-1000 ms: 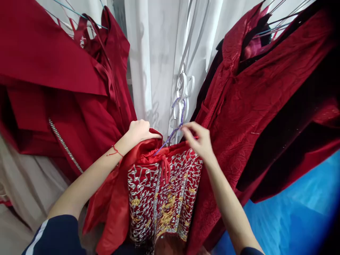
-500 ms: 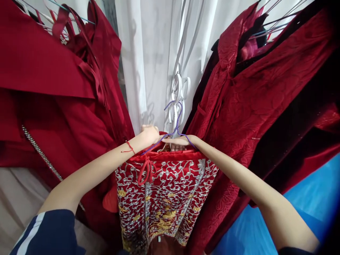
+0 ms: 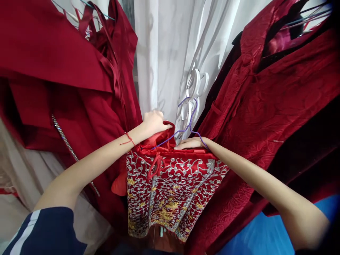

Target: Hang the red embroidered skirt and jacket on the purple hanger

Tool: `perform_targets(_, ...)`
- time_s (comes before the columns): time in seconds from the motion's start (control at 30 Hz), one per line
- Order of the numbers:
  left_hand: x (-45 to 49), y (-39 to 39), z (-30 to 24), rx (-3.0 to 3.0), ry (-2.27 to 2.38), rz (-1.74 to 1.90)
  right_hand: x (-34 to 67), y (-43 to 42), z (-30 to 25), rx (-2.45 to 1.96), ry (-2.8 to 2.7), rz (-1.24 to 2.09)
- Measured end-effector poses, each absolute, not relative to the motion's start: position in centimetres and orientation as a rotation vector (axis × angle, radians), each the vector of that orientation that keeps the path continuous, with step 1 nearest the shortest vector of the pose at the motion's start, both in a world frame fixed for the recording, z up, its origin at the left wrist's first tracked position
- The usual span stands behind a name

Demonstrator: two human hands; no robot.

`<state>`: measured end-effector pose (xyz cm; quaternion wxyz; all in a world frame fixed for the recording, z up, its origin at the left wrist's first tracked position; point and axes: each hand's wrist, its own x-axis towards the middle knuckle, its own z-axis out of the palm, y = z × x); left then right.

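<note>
A red skirt (image 3: 170, 184) with silver scrolls and gold motifs hangs in front of me, a red cord bow (image 3: 156, 165) at its waistband. My left hand (image 3: 155, 123), a red string bracelet on its wrist, is closed on the raised red back edge of the waistband. Reaching in from the other side, my right hand (image 3: 191, 142) lies at the waistband's opening, its visible fingers stretched out to the left and partly hidden. Between my hands stands a purple wire hanger (image 3: 190, 126), its arms going down to the waistband and its hook free of any rail.
Dark red garments (image 3: 87, 78) hang at the left, one with a beaded trim (image 3: 66, 141). Patterned red garments (image 3: 289, 102) hang at the right. White curled metalwork (image 3: 195, 83) stands before a white curtain (image 3: 170, 53). Blue material (image 3: 255, 235) lies low at the right.
My left hand has risen away from my right, lifting the back of the waistband. My right hand's fingers look straighter. The whole view has shifted, with things now further right.
</note>
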<state>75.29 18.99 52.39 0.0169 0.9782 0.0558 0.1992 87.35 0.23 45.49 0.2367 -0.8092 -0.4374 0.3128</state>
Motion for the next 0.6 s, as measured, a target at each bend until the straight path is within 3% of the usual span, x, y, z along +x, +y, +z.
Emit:
perform_targets(0.13,75.4,16.0,51.8,3.146,0.195,0.506,87.4,0.8,45.3,-2.294,-1.221,0.963)
perform_targets(0.33,75.9,17.7,51.7,3.135,-0.099,0.364,89.6,-0.5,43.7,-2.222,-1.551,0.557)
perform_targets(0.53,75.9,26.8,48.5,2.645,-0.343,0.201,89.1,-2.5,44.3,-2.293,-1.175,-0.261)
perform_targets(0.6,75.9,28.8,46.8,2.518,-0.379,0.249,88.6,-2.6,44.3,-2.211,-1.117,-0.399)
